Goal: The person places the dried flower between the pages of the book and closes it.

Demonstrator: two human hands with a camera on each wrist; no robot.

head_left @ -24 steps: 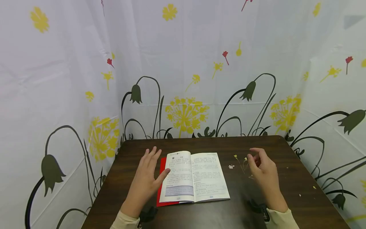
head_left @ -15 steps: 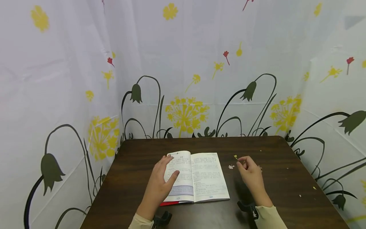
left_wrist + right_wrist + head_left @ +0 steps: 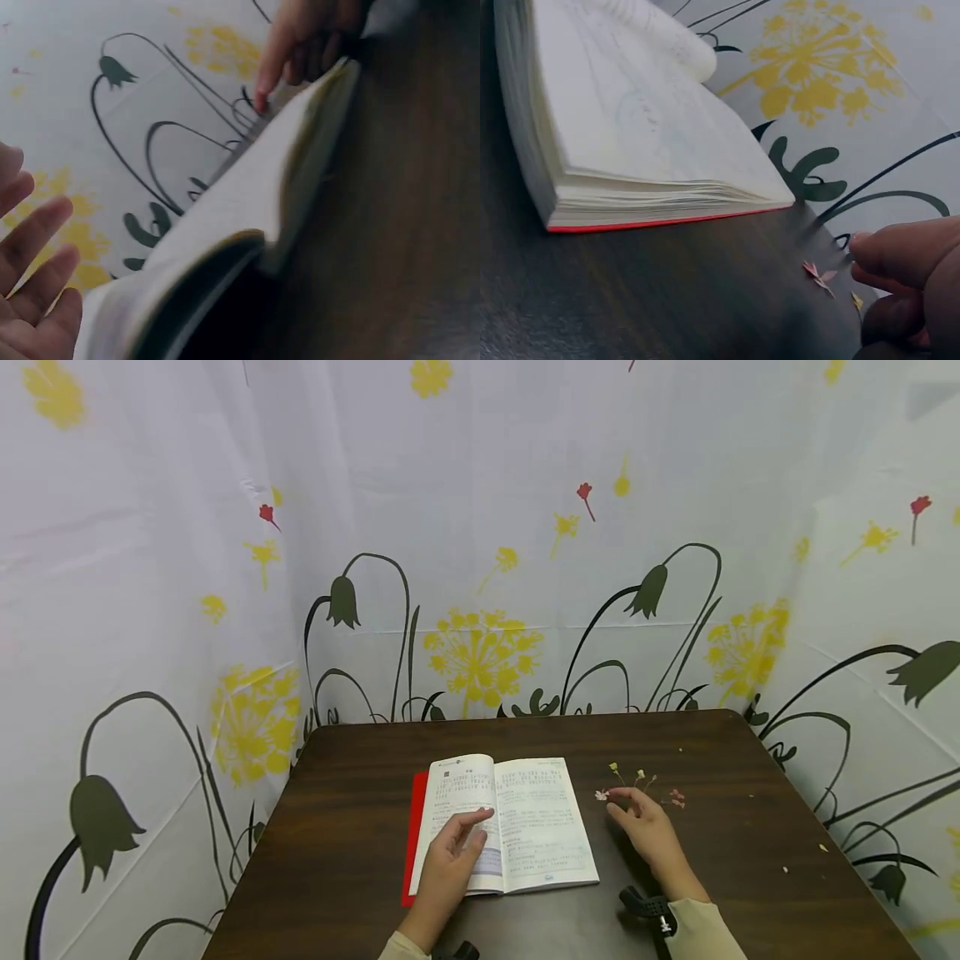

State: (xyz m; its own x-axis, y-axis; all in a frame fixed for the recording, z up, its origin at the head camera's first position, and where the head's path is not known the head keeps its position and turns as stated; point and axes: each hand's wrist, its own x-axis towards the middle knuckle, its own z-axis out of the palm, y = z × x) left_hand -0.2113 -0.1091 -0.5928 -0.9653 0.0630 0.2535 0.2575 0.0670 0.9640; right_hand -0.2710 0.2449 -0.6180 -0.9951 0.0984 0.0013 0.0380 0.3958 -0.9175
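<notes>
An open book (image 3: 545, 827) with printed pages and a red cover lies on the dark wooden table (image 3: 352, 827). My left hand (image 3: 448, 860) hovers over the lower left page, its thumb and fingers apart and nothing between them. To the right of the book, my right hand (image 3: 647, 828) reaches low over the table with thumb and index finger spread. Its index fingertip is right at a small pale pink flower (image 3: 821, 278), which lies flat on the wood in the right wrist view. Just beyond that hand are thin-stemmed yellow flowers (image 3: 614, 768) and a reddish-pink flower (image 3: 677, 797).
Small pale petals (image 3: 822, 847) are scattered on the table's right side. A white curtain (image 3: 480, 527) printed with flowers hangs behind and around the table. Dark straps with small devices (image 3: 647, 906) sit at both wrists.
My left hand has moved right and nearer, from the book's left edge onto its page. The right hand has moved left to the pale flower, uncovering the yellow and reddish-pink flowers. The view has shifted slightly.
</notes>
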